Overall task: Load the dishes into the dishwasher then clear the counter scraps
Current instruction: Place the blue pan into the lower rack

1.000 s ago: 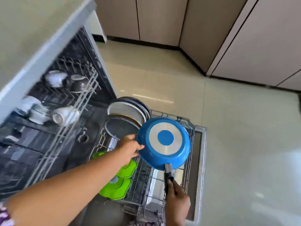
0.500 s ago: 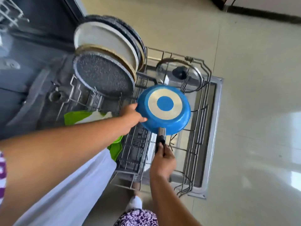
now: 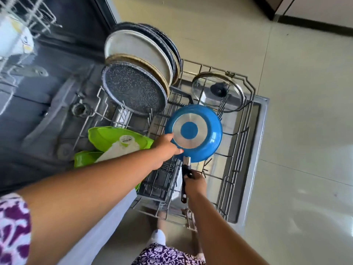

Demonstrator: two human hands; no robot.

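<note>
A blue frying pan (image 3: 206, 138) hangs upside down over the pulled-out lower dishwasher rack (image 3: 238, 169), its silver-and-blue base facing up. My right hand (image 3: 195, 183) grips the pan's black handle near the rack's front. My left hand (image 3: 166, 146) holds the pan's left rim with curled fingers. Several large plates (image 3: 133, 94) stand on edge at the rack's back left. A glass lid (image 3: 217, 92) with a black knob leans in the back right corner.
Green plastic dishes (image 3: 107, 138) sit at the rack's left side, partly behind my left arm. The upper rack (image 3: 23, 22) with white cups shows at top left. Beige tiled floor (image 3: 305, 131) lies to the right of the open dishwasher door.
The view has tilted down and closer to the lower rack. The pan has come down toward the rack's middle, both hands still on it.
</note>
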